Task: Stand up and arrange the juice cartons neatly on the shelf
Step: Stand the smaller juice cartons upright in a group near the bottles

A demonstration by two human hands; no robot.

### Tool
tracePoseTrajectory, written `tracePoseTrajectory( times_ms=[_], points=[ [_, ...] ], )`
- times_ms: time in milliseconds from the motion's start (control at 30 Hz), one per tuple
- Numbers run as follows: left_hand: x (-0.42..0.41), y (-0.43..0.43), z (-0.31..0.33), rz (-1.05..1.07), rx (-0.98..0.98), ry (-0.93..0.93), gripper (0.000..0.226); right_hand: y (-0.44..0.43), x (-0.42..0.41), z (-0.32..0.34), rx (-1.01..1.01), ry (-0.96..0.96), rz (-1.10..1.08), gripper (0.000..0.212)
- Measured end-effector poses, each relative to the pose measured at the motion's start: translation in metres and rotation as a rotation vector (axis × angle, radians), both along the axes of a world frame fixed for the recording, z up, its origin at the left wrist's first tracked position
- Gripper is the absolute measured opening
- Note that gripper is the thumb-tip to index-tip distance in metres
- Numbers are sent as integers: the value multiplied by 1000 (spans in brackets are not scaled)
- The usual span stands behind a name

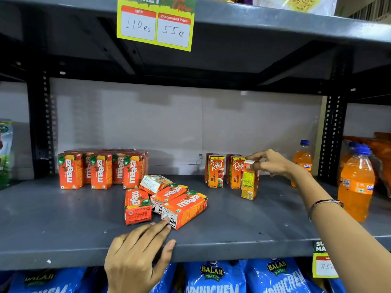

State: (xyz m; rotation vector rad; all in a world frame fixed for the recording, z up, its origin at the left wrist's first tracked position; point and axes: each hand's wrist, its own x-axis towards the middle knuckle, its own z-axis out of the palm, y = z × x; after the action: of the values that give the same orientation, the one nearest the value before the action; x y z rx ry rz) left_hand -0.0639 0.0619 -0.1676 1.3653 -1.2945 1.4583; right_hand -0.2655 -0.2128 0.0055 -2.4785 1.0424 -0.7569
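On the grey shelf [63, 227], several orange Maaza cartons [99, 171] stand upright in rows at the back left. Several more Maaza cartons [169, 200] lie toppled in a heap at the middle. Two Real apple cartons [215, 172] stand upright at the right. Just in front of them stands a third apple carton [249, 182], turned side-on, with my right hand [268, 162] pinching its top. My left hand [137, 254] rests flat on the shelf's front edge, fingers apart, fingertips touching the nearest fallen Maaza carton [186, 209].
Orange Fanta bottles [355, 182] stand at the right end of the shelf by a black upright post [332, 136]. A yellow price card [156, 24] hangs from the shelf above. Blue Balaji wafer bags [213, 275] fill the shelf below.
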Motion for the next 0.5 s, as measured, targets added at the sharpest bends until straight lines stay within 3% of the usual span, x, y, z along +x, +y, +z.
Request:
tracePoseTrajectory(
  times_ms=[100,267,500],
  points=[
    [-1,1,1,4,1,-2,36,-3,-1,0,-68,59,-40,46],
    [-1,1,2,1,0,-3,37,1,-3,-3,117,-75,81,46],
    [0,0,1,-7,-5,1,35,-5,-4,-4,77,-73,74,47]
  ],
)
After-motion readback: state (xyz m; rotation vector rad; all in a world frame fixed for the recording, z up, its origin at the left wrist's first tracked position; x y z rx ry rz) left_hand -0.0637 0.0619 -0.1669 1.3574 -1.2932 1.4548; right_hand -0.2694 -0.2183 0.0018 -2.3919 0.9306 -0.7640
